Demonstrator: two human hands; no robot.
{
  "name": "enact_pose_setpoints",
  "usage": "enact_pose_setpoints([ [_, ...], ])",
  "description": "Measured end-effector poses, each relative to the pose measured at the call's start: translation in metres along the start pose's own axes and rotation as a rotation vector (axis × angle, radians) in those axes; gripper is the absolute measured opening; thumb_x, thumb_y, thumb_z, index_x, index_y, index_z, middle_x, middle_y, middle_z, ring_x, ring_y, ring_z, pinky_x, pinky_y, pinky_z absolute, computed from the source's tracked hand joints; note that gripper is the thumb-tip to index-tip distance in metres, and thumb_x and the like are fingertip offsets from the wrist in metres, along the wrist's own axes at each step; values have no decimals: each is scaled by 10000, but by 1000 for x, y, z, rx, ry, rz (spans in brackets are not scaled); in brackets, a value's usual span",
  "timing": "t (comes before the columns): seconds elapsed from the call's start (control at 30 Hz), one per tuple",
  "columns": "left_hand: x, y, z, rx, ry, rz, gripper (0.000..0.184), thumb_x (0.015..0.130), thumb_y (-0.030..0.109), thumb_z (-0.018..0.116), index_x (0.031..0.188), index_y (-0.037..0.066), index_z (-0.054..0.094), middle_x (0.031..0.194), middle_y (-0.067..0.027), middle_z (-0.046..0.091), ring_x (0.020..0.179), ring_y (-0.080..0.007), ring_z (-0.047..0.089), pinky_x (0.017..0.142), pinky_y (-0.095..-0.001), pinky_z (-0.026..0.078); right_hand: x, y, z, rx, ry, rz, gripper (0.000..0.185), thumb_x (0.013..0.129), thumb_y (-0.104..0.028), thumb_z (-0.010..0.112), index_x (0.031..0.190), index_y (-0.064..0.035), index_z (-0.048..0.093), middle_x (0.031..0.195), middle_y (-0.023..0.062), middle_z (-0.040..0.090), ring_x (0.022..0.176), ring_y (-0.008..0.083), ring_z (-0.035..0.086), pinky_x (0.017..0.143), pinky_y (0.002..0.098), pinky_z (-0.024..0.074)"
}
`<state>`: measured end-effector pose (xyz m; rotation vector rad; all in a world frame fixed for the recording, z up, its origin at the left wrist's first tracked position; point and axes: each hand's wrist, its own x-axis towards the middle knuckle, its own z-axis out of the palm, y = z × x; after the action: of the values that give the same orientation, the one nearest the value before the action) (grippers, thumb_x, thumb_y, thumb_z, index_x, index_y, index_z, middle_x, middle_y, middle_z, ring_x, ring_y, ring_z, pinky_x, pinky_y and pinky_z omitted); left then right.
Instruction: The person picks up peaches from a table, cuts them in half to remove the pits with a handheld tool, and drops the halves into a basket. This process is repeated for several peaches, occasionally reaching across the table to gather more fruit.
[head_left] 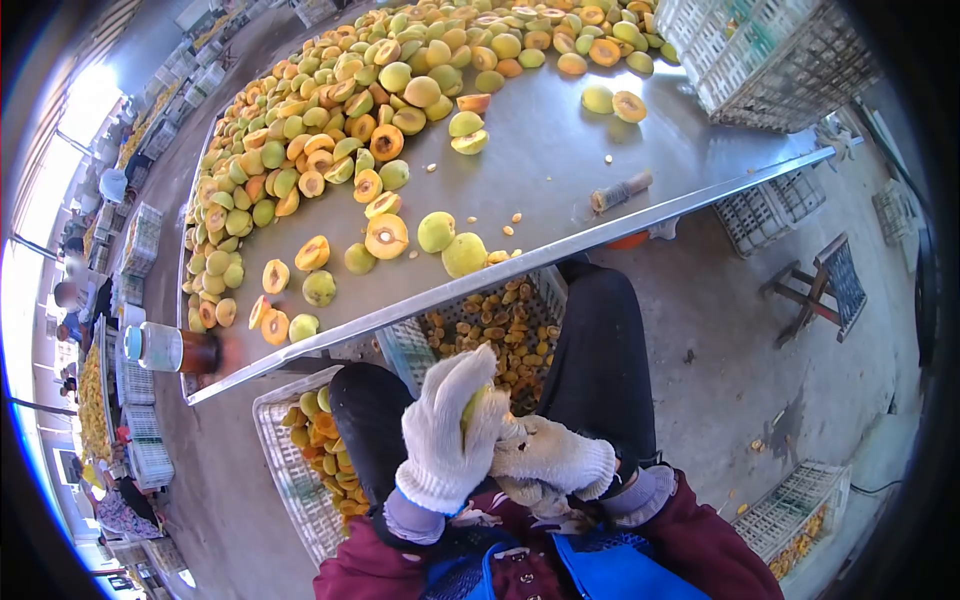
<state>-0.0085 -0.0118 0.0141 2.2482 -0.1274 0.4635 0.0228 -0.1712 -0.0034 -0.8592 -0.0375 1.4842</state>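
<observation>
Both hands wear whitish knit gloves and meet above my lap. My left hand [445, 430] is closed around a yellow-green peach [477, 408], of which only a strip shows between the fingers. Pressed against it from the other side is my right hand [555, 455], fingers curled; what it holds, if anything, is hidden. Beyond the hands, a metal table [540, 150] bears a big heap of halved peaches [400, 100] with orange flesh. A few halves, such as one cut-side-up peach half [387, 236], lie near its front edge.
Between my knees stands a crate [405, 350] of brown pits and scraps. A white crate [290, 490] of peach halves is at my left. On the table are a jar [175, 348], a taped cylinder [621, 191] and a large crate [760, 70]. A stool [825, 290] stands right.
</observation>
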Motion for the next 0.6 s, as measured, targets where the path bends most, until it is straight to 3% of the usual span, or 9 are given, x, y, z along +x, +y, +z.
enact_pose_setpoints([
  [0.03,9,2,-1,0,2,2,289,910,29,551,1195,-14,575,1105,-131,626,903,-197,634,820,-302,507,3,4,0,24,35,-50,161,935,-262,620,872,-122,572,569,-13,504,395,60,414,333,229,309],
  [0.1,21,4,-4,-402,-141,-531,259,890,18,580,1146,-3,608,1056,-125,651,900,-210,645,799,-310,516,6,4,-3,55,37,-48,157,928,-255,627,887,-111,580,568,-11,509,395,61,418,333,232,311],
  [0.17,18,7,1,-276,-109,-411,243,875,31,608,1116,9,624,1034,-147,651,883,-231,654,777,-317,523,9,8,-4,91,43,-56,157,920,-248,634,903,-99,589,567,-9,513,396,61,422,334,236,314],
  [0.23,16,11,1,8,-42,59,242,881,62,619,1118,12,621,986,-156,650,858,-225,657,760,-316,525,9,20,-3,102,59,-303,159,894,-223,655,925,-74,609,620,0,550,461,70,482,396,232,376],
  [0.27,17,12,-1,20,-40,120,256,876,83,643,1121,15,619,964,-157,650,833,-214,659,742,-318,528,7,20,-9,73,39,-250,192,866,-217,685,952,-57,623,711,4,588,573,76,540,501,227,434],
  [0.3,18,12,-2,26,-29,117,256,876,83,643,1121,15,619,964,-157,650,833,-214,659,742,-318,528,6,20,-12,63,30,-245,192,866,-217,685,952,-57,623,711,4,588,573,76,540,501,227,434],
  [0.4,28,4,-5,-488,-261,-458,264,847,66,685,1102,11,643,1000,-144,663,840,-212,660,739,-311,526,9,12,-15,42,30,-83,218,863,-226,688,965,-47,621,783,4,601,653,77,551,589,230,454],
  [0.53,32,7,-16,-382,-305,-131,242,841,42,681,1078,-6,662,1003,-123,666,865,-192,652,775,-298,517,5,8,-6,185,-207,-203,195,885,-236,649,937,-53,611,768,28,593,711,121,556,686,270,459],
  [0.6,40,12,-23,-387,-393,-140,253,836,48,686,1082,-8,662,1008,-121,666,869,-196,651,780,-303,517,7,20,-9,339,-378,-245,191,866,-237,653,936,-71,587,822,44,587,786,158,556,769,299,445],
])
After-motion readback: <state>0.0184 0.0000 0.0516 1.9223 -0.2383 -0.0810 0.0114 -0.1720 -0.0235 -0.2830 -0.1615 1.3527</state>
